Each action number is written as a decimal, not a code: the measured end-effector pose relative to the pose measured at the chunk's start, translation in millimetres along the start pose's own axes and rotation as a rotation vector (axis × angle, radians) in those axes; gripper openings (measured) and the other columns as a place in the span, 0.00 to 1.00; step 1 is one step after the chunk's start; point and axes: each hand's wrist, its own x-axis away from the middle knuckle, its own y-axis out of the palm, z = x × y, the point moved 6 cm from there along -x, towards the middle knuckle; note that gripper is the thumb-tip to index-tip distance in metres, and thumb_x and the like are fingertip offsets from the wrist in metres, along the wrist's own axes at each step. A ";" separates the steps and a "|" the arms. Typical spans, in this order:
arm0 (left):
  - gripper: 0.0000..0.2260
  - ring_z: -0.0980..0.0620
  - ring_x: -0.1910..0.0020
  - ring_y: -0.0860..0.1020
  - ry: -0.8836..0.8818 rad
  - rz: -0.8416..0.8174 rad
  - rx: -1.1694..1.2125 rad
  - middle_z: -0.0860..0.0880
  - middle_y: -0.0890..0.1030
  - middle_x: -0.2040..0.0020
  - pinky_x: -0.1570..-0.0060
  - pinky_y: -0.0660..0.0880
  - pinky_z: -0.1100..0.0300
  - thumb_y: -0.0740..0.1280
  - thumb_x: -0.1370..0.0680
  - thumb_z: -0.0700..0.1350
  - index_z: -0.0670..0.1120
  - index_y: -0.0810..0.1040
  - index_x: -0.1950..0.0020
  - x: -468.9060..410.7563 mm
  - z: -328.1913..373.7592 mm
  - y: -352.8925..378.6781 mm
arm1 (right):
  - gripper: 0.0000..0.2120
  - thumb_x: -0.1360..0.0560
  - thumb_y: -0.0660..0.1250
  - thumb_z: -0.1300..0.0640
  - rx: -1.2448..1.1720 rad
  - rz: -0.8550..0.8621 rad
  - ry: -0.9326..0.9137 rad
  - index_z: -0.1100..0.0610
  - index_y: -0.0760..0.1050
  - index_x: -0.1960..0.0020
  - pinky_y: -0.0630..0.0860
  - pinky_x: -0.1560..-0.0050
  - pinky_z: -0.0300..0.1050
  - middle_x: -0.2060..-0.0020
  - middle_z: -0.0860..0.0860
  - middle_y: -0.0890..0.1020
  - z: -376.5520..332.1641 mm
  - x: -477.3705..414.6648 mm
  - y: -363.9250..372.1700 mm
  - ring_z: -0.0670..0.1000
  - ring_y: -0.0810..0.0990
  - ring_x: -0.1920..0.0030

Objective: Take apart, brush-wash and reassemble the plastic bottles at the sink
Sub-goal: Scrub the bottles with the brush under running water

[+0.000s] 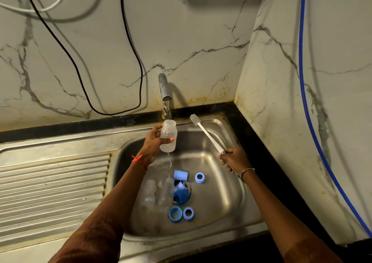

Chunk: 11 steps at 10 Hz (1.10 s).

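Observation:
My left hand point(154, 142) grips a clear plastic bottle point(168, 136) with no cap, upright under the running tap point(165, 90). Water falls into its mouth and drips from its base. My right hand point(233, 158) holds the handle of a white bottle brush point(205, 132), its bristle head pointing up and left, apart from the bottle. On the sink floor lie two more clear bottles point(150, 192) point(166, 192), two blue caps point(180, 175) point(180, 196) and three blue rings point(200, 177) point(175, 213) point(188, 213).
The steel sink basin point(225, 198) has a ribbed drainboard point(52, 184) on its left. Marble walls close the back and right. A black cable point(138, 65) hangs behind the tap and a blue hose point(302, 81) runs down the right wall.

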 end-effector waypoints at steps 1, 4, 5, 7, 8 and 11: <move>0.19 0.46 0.47 0.76 -0.059 0.012 -0.130 0.43 0.77 0.44 0.52 0.76 0.53 0.70 0.27 0.36 0.43 0.72 0.37 4.5 -13.2 -0.5 | 0.05 0.30 0.69 0.63 0.031 0.013 -0.015 0.62 0.78 0.64 0.61 0.80 0.35 0.74 0.56 0.76 0.5 2.6 -3.1 0.48 0.66 0.83; 0.42 0.54 0.48 0.78 -0.417 -0.255 -0.695 0.40 0.73 0.36 0.45 0.78 0.56 0.79 0.46 0.59 0.42 0.72 0.37 -24.1 -170.2 -70.5 | 0.04 0.31 0.68 0.65 0.106 -0.046 0.006 0.66 0.79 0.63 0.60 0.81 0.34 0.74 0.58 0.77 2.1 22.1 -4.3 0.49 0.65 0.84; 0.31 0.52 0.54 0.79 0.042 -0.543 -0.640 0.36 0.78 0.46 0.42 0.72 0.66 0.75 0.41 0.56 0.33 0.78 0.49 -2.5 -162.6 -58.4 | 0.06 0.32 0.68 0.66 0.190 -0.101 0.030 0.69 0.76 0.66 0.59 0.81 0.32 0.80 0.53 0.74 4.0 31.0 -4.1 0.48 0.65 0.85; 0.32 0.53 0.57 0.83 -0.542 -0.069 -0.450 0.48 0.84 0.54 0.62 0.81 0.58 0.84 0.47 0.52 0.46 0.83 0.45 -19.2 -218.5 -132.4 | 0.07 0.36 0.73 0.65 0.331 -0.199 -0.008 0.67 0.75 0.69 0.61 0.81 0.34 0.83 0.52 0.68 6.4 41.5 -5.2 0.48 0.65 0.86; 0.08 0.50 0.61 0.80 -0.490 0.023 -0.409 0.48 0.81 0.62 0.71 0.77 0.60 0.77 0.32 0.47 0.48 0.82 0.56 38.6 -110.0 -74.9 | 0.04 0.36 0.74 0.65 0.321 -0.290 -0.050 0.64 0.80 0.67 0.65 0.80 0.37 0.80 0.56 0.74 3.8 42.5 -6.3 0.50 0.70 0.82; 0.07 0.46 0.55 0.78 -0.242 0.143 -0.135 0.42 0.79 0.54 0.61 0.76 0.56 0.73 0.28 0.41 0.43 0.77 0.53 67.1 -36.8 -79.7 | 0.09 0.35 0.75 0.66 0.244 -0.385 -0.161 0.66 0.82 0.56 0.68 0.79 0.38 0.75 0.60 0.77 -21.7 50.5 -28.8 0.50 0.72 0.79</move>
